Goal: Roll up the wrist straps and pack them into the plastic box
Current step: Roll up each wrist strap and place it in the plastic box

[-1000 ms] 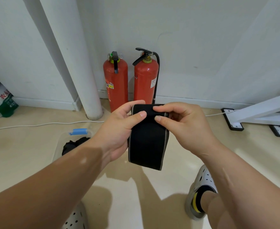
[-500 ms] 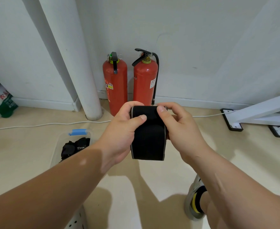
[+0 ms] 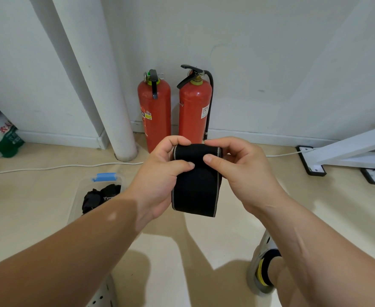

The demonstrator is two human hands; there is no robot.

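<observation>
The left grip and the right grip, both bare hands, are closed on the same black wrist strap, which they hold in the air in front of the person, above the floor. Each grip has its fingers curled behind the rolled upper part and its thumb pressed on the front. The two thumbs almost meet at the middle. The top of the strap is already a thick roll. Below the thumbs a flat tail with grey edges hangs free.

In my judgement the step in hand is the rolling of this strap, and only the hanging tail is left to wind. The next move calls for turning the roll down over the tail with equal pressure from both thumbs, so that the grey edges stay in line and the roll does not spring open. I cannot tell if the end of the tail has a fastener.

The plastic box stands on the floor at the lower left, partly hidden by the left forearm. It has a blue clasp at its far edge, and other black straps lie inside. The finished roll must go down and to the left to reach it. Behind, two red fire extinguishers stand at the wall beside a white pipe.
</observation>
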